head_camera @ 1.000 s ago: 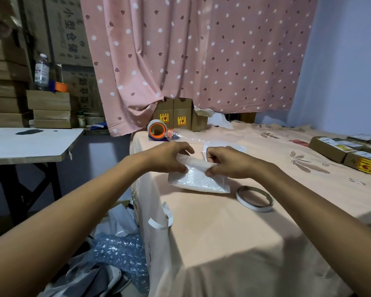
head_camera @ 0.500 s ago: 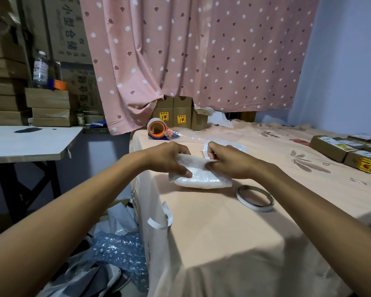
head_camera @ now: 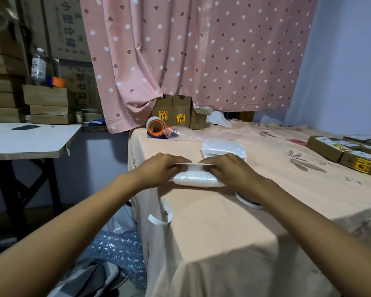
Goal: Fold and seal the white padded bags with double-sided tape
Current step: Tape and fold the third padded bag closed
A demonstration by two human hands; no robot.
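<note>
Left hand [head_camera: 165, 166]: fingers curled over the far upper edge of the white padded bag [head_camera: 198, 179], gripping the folded-over flap at its left end.
Right hand [head_camera: 229, 168]: fingers curled the same way over the flap at the right end; the fingertips of the two hands sit near each other along the fold.
White padded bag: lies on the table [head_camera: 223, 243] under and between both hands, doubled over, its rounded near side showing below the knuckles.
Double-sided tape roll [head_camera: 247, 202]: flat on the table just near and right of the bag, partly hidden by the right forearm.
Spare bags [head_camera: 223, 146]: flat white pile just beyond the right hand.
Backing strip [head_camera: 161, 218]: curled white strip hanging at the table's left edge, nearer than the bag.
Packing tape [head_camera: 155, 129]: orange-cored roll at the far left corner, with brown cartons [head_camera: 176, 112] behind it.
Labelled boxes [head_camera: 341, 150]: on the table's far right, well apart from the hands.
Bubble wrap [head_camera: 116, 251]: on the floor left of the table.
</note>
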